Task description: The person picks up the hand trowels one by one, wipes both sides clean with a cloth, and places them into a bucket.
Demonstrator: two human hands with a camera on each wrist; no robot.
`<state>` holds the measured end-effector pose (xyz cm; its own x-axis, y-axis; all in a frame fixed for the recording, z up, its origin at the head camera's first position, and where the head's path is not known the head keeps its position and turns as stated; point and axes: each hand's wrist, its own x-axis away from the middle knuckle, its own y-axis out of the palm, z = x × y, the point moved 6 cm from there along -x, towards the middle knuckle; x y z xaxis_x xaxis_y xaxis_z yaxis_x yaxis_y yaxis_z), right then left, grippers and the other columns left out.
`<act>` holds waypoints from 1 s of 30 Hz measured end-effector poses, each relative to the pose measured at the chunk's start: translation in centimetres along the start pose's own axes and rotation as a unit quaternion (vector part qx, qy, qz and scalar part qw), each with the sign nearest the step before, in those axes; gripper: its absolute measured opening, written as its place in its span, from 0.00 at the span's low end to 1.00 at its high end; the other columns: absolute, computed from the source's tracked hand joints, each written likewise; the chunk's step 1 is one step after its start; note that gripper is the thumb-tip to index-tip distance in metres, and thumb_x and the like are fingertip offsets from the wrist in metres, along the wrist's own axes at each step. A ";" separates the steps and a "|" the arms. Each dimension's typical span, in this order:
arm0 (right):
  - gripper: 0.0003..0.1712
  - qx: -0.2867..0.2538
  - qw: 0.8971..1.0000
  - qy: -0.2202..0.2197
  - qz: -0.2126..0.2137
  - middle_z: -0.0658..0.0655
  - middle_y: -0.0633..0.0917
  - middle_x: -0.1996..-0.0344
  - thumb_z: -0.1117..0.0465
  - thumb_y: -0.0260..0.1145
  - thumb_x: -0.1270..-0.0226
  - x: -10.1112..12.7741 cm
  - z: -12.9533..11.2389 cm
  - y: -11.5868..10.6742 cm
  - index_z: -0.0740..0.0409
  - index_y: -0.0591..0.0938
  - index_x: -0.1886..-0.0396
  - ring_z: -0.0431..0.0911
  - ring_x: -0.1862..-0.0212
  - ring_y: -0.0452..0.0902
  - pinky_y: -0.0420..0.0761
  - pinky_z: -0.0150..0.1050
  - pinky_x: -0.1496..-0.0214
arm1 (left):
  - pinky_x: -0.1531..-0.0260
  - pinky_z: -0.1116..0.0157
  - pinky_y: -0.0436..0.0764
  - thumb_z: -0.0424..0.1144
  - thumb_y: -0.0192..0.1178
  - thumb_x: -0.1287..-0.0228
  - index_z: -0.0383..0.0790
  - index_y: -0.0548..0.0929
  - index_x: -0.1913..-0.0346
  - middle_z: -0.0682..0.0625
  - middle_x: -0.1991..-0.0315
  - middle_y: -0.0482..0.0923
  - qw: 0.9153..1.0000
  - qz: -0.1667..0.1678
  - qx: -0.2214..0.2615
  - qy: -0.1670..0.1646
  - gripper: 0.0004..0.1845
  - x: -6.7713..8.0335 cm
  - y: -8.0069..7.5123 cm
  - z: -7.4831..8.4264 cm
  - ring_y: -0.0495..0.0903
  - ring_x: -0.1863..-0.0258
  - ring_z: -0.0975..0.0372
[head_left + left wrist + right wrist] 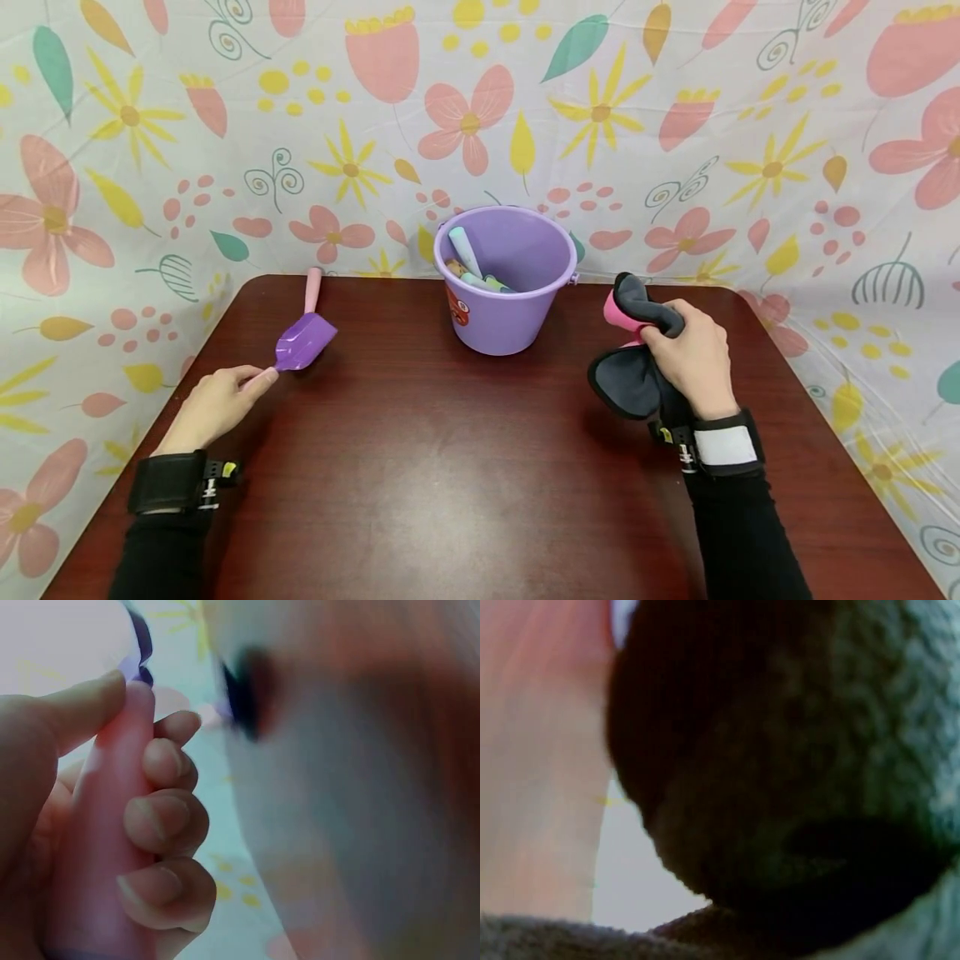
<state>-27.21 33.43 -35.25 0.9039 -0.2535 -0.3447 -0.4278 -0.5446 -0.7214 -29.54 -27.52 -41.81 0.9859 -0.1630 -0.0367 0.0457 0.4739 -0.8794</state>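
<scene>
So the shovel (303, 340) is the little purple scoop with a pink handle, and it's sitting at the left side of the table (450, 500), blade pointing toward the far edge. The left hand (213, 408) has its fingers curled round the near end of the handle; the left wrist view shows the pink handle (105, 847) wrapped tight, thumb laid along it. There's also a second pink bit (312, 289) sticking out past the blade toward the far edge, can't tell if it's another tool or part of this one.

Over on the right, the right hand (693, 358) is clutching a dark grey cloth (637, 379) bunched around something pink (617, 315). Looks like it's giving that pink thing a wipe, though the cloth hides most of it. The right wrist view is just blurry fuzzy cloth.

Between them, toward the far side, is the purple bucket (504, 283), upright, with a few pastel tools (472, 267) already standing inside.

My guess on progress: some toys are wiped and binned, one is being wiped now, and the shovel hasn't gone in yet. It looks clean and shiny from here, no obvious dirt.
</scene>
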 end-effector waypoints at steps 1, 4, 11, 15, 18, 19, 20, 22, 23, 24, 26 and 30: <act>0.17 -0.005 1.000 -0.006 0.010 0.66 0.83 0.60 0.57 0.64 0.36 0.1 -0.4 -0.3 0.59 0.82 0.50 0.61 0.62 0.75 0.70 0.50 0.69 | 0.66 0.52 0.76 0.55 0.51 0.26 0.31 0.82 0.47 0.40 0.62 0.83 1.000 0.000 0.004 0.010 0.27 -0.2 0.2 0.7 0.78 0.66 0.52; 0.15 -0.020 0.999 -0.021 0.033 0.65 0.83 0.62 0.58 0.63 0.38 0.2 -1.7 -1.0 0.61 0.83 0.53 0.60 0.63 0.74 0.68 0.49 0.66 | 0.72 0.59 0.71 0.54 0.54 0.27 0.36 0.84 0.55 0.49 0.75 0.76 0.999 -0.004 0.019 0.035 0.22 -0.7 1.0 2.7 0.73 0.73 0.56; 0.10 -0.044 0.995 -0.042 0.073 0.61 0.82 0.68 0.61 0.63 0.41 0.7 -4.0 -2.0 0.59 0.83 0.61 0.52 0.68 0.72 0.64 0.44 0.68 | 0.74 0.61 0.66 0.53 0.56 0.29 0.41 0.86 0.55 0.55 0.80 0.66 0.995 -0.035 0.050 0.078 0.19 -1.7 3.5 7.0 0.68 0.76 0.61; 0.08 -0.059 0.994 -0.047 0.078 0.58 0.81 0.69 0.61 0.63 0.41 1.0 -5.5 -2.4 0.57 0.82 0.63 0.48 0.69 0.69 0.63 0.41 0.69 | 0.77 0.63 0.65 0.52 0.58 0.30 0.43 0.86 0.56 0.56 0.82 0.63 0.993 -0.044 0.051 0.099 0.17 -2.2 4.3 9.3 0.65 0.80 0.62; 0.07 -0.073 0.992 -0.057 0.083 0.56 0.82 0.69 0.61 0.64 0.42 1.3 -6.9 -2.6 0.56 0.82 0.64 0.47 0.68 0.70 0.64 0.40 0.68 | 0.78 0.63 0.64 0.51 0.59 0.30 0.46 0.87 0.56 0.57 0.82 0.62 0.991 -0.042 0.053 0.119 0.13 -2.5 4.5 11.3 0.64 0.81 0.63; 0.06 -0.078 0.991 -0.061 0.085 0.56 0.82 0.69 0.61 0.64 0.42 1.4 -7.4 -2.7 0.56 0.82 0.64 0.46 0.68 0.70 0.64 0.40 0.67 | 0.77 0.63 0.65 0.51 0.60 0.31 0.46 0.87 0.56 0.57 0.81 0.65 0.989 -0.042 0.054 0.128 0.13 -2.6 4.5 11.9 0.65 0.80 0.63; 0.06 -0.082 0.991 -0.066 0.088 0.56 0.82 0.69 0.61 0.64 0.42 1.5 -7.8 -2.7 0.56 0.82 0.65 0.46 0.68 0.70 0.64 0.40 0.67 | 0.76 0.63 0.67 0.50 0.60 0.31 0.47 0.87 0.55 0.58 0.80 0.68 0.988 -0.040 0.056 0.136 0.13 -2.7 4.4 12.7 0.67 0.79 0.63; 0.06 -0.088 0.989 -0.071 0.091 0.54 0.82 0.70 0.62 0.64 0.43 1.7 -8.7 -2.8 0.55 0.82 0.65 0.44 0.68 0.71 0.65 0.39 0.66 | 0.73 0.62 0.69 0.52 0.61 0.32 0.48 0.87 0.54 0.58 0.78 0.71 0.986 -0.039 0.057 0.150 0.14 -2.9 4.4 14.0 0.70 0.76 0.62; 0.06 -0.092 0.989 -0.074 0.093 0.53 0.82 0.70 0.62 0.64 0.43 1.8 -9.1 -2.8 0.55 0.83 0.65 0.44 0.68 0.71 0.65 0.38 0.66 | 0.72 0.61 0.70 0.52 0.61 0.32 0.49 0.87 0.54 0.58 0.77 0.73 0.985 -0.038 0.055 0.156 0.14 -3.1 4.3 14.7 0.71 0.76 0.62; 0.06 -0.096 0.988 -0.077 0.093 0.53 0.82 0.69 0.62 0.64 0.43 1.8 -9.4 -2.8 0.54 0.83 0.65 0.43 0.67 0.71 0.65 0.38 0.65 | 0.72 0.61 0.70 0.53 0.61 0.32 0.49 0.87 0.53 0.58 0.77 0.74 0.985 -0.038 0.054 0.161 0.14 -3.2 4.3 15.4 0.72 0.75 0.62; 0.06 -0.104 0.987 -0.083 0.091 0.53 0.82 0.68 0.62 0.65 0.43 2.0 -10.1 -2.7 0.54 0.83 0.64 0.43 0.67 0.71 0.66 0.39 0.64 | 0.71 0.61 0.71 0.54 0.61 0.33 0.50 0.87 0.54 0.59 0.79 0.71 0.983 -0.037 0.053 0.170 0.15 -3.4 4.3 16.7 0.72 0.75 0.63; 0.08 -0.123 0.984 -0.099 0.088 0.52 0.82 0.66 0.63 0.65 0.43 2.3 -11.2 -2.5 0.54 0.84 0.63 0.43 0.65 0.72 0.67 0.39 0.63 | 0.72 0.61 0.70 0.57 0.61 0.34 0.53 0.87 0.57 0.59 0.82 0.66 0.981 -0.034 0.053 0.186 0.14 -3.6 4.1 19.0 0.71 0.76 0.63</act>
<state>-24.02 25.32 -27.50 0.7867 -0.2129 -0.5794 -0.5414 -0.6890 -0.4819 -29.83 -8.58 -36.30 0.8543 -0.4921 -0.1675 0.1455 0.5357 -0.8318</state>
